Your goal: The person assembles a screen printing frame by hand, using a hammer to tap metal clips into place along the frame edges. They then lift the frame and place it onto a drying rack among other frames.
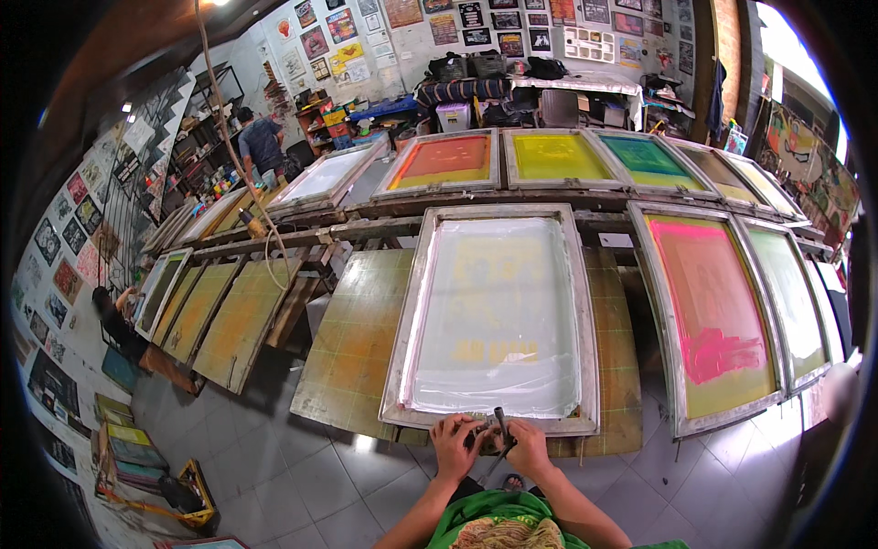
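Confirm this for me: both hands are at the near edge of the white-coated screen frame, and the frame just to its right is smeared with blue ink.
Not quite. The head view shows the left hand and right hand at the near edge of the white-coated screen frame, as stated, with a dark tool between them. But the frame just to its right is smeared with pink ink, not blue.

My left hand [455, 446] and right hand [526, 447] cover most of the small dark clamp-like tool [499, 424]; I can't tell its shape. My forearms run off the lower edge.
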`<state>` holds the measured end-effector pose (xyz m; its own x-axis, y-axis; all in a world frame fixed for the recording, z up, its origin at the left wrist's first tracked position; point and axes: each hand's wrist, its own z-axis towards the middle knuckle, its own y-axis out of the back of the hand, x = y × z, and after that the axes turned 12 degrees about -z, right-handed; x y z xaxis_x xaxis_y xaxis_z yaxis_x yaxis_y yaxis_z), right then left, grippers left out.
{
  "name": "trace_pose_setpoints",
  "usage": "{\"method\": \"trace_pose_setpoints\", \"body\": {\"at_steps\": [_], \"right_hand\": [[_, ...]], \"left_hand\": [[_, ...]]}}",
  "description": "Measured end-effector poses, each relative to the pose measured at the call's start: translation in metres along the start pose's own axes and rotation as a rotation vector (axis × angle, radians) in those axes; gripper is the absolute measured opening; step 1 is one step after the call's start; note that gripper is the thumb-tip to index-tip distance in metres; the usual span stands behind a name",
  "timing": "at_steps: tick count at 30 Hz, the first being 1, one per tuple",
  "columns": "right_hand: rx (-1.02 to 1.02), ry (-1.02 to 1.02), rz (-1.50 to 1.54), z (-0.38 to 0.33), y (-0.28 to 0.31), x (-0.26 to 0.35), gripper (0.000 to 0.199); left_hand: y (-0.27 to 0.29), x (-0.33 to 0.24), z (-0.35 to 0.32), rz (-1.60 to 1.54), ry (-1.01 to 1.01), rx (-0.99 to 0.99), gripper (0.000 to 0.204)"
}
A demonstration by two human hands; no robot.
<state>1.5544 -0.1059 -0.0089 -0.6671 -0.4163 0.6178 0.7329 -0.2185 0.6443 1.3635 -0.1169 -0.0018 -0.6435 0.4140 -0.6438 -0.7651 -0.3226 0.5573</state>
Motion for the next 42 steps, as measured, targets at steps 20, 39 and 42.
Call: {"method": "trace_pose_setpoints", "body": {"at_steps": [20, 39, 42], "right_hand": [[0.031, -0.012, -0.082, 0.000, 0.004, 0.009, 0.027], [0.005, 0.035, -0.055, 0.003, 0.012, 0.018, 0.019], [-0.024, 0.018, -0.067, 0.002, 0.009, 0.016, 0.018]], "left_hand": [[-0.003, 0.006, -0.007, -0.010, -0.016, -0.043, 0.032], [-0.005, -0.007, -0.007, -0.011, 0.023, -0.123, 0.029], [0.000, -0.007, -0.005, -0.017, -0.052, -0.084, 0.028]]}}
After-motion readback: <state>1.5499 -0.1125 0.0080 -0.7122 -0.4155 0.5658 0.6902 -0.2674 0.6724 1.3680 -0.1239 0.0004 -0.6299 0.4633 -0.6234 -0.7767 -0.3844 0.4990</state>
